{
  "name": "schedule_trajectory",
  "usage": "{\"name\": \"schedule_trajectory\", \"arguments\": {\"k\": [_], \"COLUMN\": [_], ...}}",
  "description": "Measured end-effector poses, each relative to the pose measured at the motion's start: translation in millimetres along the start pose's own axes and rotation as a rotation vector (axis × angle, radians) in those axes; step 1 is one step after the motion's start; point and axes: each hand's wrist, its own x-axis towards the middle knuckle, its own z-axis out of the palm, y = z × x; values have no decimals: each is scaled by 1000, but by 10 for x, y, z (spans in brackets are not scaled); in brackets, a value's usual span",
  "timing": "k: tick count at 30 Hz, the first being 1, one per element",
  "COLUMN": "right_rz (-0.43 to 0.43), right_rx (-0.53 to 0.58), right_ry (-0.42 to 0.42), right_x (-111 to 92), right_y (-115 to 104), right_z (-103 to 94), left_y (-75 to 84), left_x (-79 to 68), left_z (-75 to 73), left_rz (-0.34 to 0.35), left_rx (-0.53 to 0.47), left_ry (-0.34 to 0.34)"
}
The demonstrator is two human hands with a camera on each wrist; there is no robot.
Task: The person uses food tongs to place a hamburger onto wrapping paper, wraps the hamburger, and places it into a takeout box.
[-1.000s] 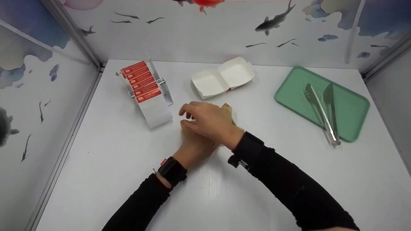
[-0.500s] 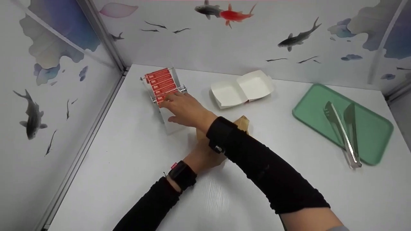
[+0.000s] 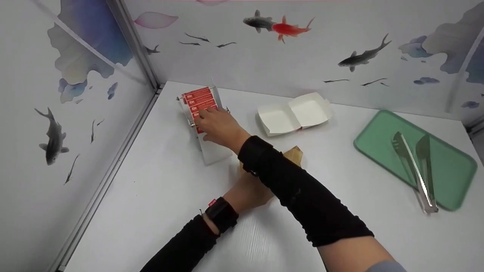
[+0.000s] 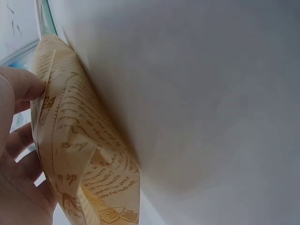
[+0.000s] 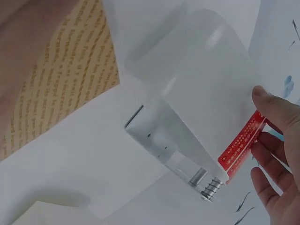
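My left hand (image 3: 250,192) grips a folded package of tan greaseproof paper (image 4: 77,126) with brown printed script. In the left wrist view its thumb lies on the near fold and the fingers spread behind. What the paper wraps is hidden. My right hand (image 3: 219,126) reaches across the left to a metal label dispenser (image 5: 159,143) loaded with a strip of red stickers (image 3: 196,99). In the right wrist view, thumb and index finger pinch the edge of a red sticker (image 5: 241,144), beside the smooth white backing strip (image 5: 201,89) that curves over the front.
An unfolded white paper burger box (image 3: 280,119) sits behind the package. Off to the right, metal tongs (image 3: 416,170) lie across a green tray (image 3: 453,196), handle end past its rim. Walls printed with fish (image 3: 261,53) enclose the white table's back and left side.
My right hand has moved left from above the package to the dispenser's red stickers, fingers closing on one. The left hand stays on the package. The head view has shifted.
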Motion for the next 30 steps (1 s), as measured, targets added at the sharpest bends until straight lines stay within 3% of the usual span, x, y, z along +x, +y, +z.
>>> {"name": "schedule_trajectory", "arguments": {"k": [9, 14, 20, 24, 27, 30], "right_rz": [-45, -40, -8, 45, 52, 19], "right_rx": [-115, -90, 91, 217, 203, 99], "right_ry": [53, 61, 75, 69, 64, 59], "right_x": [89, 102, 145, 183, 189, 172], "right_y": [-26, 8, 55, 90, 93, 77], "right_z": [148, 137, 57, 28, 28, 50], "left_y": [47, 62, 46, 28, 11, 3], "left_x": [-44, -7, 37, 46, 39, 30], "left_z": [30, 44, 41, 46, 44, 35], "left_rz": [-89, -94, -69, -25, -23, -37], "left_rx": [-81, -90, -29, 46, 37, -25], "left_ry": [-111, -111, -113, -64, -32, -49]}}
